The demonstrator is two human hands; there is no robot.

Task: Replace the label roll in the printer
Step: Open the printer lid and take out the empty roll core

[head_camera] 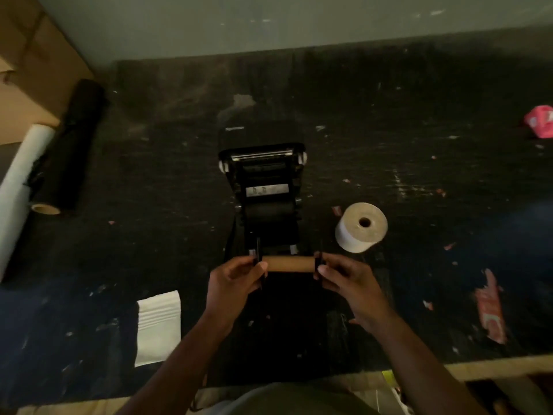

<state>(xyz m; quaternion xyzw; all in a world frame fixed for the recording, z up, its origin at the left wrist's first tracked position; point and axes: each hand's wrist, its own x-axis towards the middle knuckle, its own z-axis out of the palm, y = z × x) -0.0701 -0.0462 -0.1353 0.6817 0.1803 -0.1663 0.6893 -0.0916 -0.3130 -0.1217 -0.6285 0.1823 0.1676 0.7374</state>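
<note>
A black label printer [264, 187] stands open in the middle of the dark table, its lid tipped back. In front of it I hold an empty brown cardboard core [288, 264] level, with a black holder piece at each end. My left hand [236, 283] pinches the left end and my right hand [344, 278] pinches the right end. A full white label roll [360, 226] lies on its side to the right of the printer, apart from both hands.
A black film roll [70, 145] and a white roll [22, 187] lie at the far left beside a cardboard box [30, 64]. A white paper sheet [158, 326] lies front left. Red scraps [490, 313] and a pink object [540, 121] lie at right. The table edge [493, 368] runs near me.
</note>
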